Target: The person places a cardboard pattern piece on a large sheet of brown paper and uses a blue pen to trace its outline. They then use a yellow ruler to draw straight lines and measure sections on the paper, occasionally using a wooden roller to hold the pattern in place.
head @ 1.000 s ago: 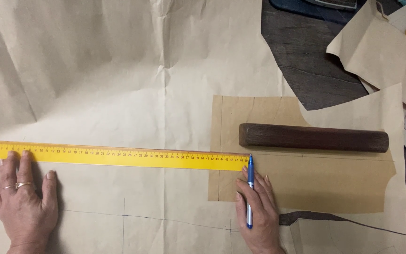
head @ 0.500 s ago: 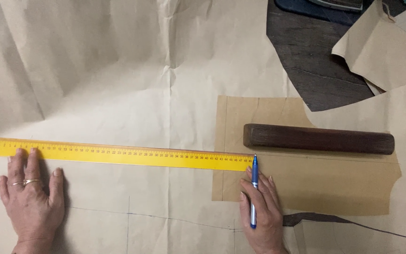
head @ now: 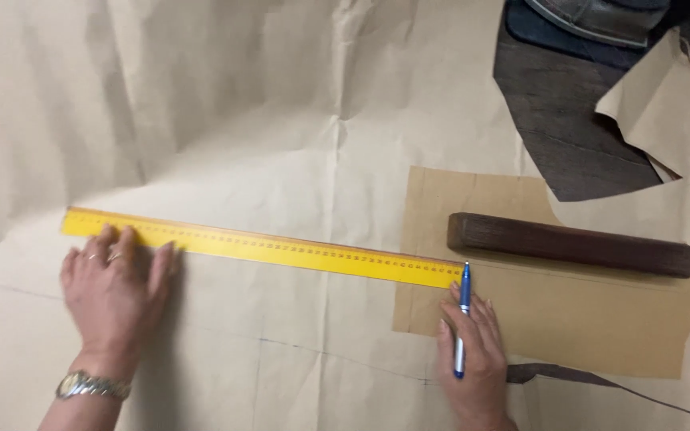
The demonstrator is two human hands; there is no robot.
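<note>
A long yellow ruler (head: 281, 247) lies slanted across a big sheet of creased brown paper (head: 241, 120). My left hand (head: 113, 287), with rings and a wristwatch, presses flat on the ruler's left part. A blue pen (head: 461, 331) sits in my right hand (head: 473, 359), its tip at the ruler's right end. That end rests on the edge of a darker brown pattern piece (head: 569, 319), which carries a dark wooden block (head: 573, 245) as a weight.
A thin pencil line (head: 321, 351) crosses the paper below the ruler. Dark wooden tabletop (head: 561, 128) shows at the upper right, with loose paper offcuts (head: 664, 104) on it and a dark object (head: 592, 20) at the top edge.
The view has shifted, so everything sits further right and lower in frame. Both hands stay on the ruler and pen; the ruler now looks more slanted.
</note>
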